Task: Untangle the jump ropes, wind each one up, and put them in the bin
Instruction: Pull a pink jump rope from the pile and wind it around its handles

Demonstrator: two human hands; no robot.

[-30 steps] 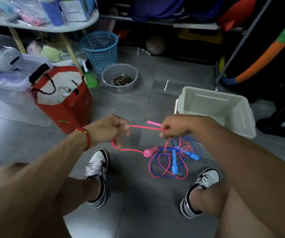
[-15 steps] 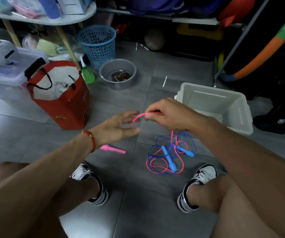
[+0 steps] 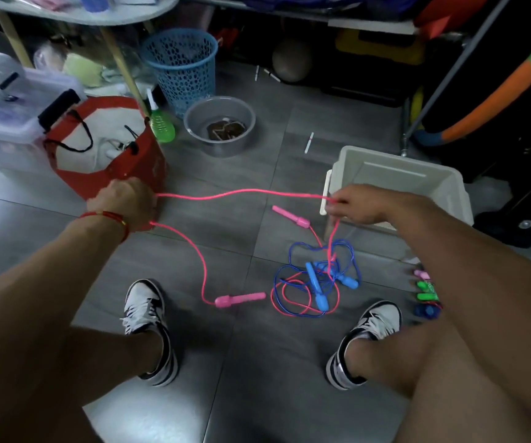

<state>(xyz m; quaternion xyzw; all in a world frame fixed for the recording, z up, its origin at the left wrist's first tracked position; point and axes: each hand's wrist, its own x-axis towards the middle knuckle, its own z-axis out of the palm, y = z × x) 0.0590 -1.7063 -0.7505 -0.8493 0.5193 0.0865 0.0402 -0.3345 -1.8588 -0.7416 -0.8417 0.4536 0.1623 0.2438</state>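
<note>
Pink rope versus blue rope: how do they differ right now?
The pink rope is stretched between the left hand and right hand; the blue rope lies untouched on the floor. Pink's handles lie apart; blue's sit together within the tangle. Both remain intertwined there, outside the bin.

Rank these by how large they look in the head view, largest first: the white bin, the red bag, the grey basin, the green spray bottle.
1-2. red bag and white bin: too alike to rank, and a forearm hides part of the bin.
3. grey basin.
4. green spray bottle, clearly smallest.
</note>
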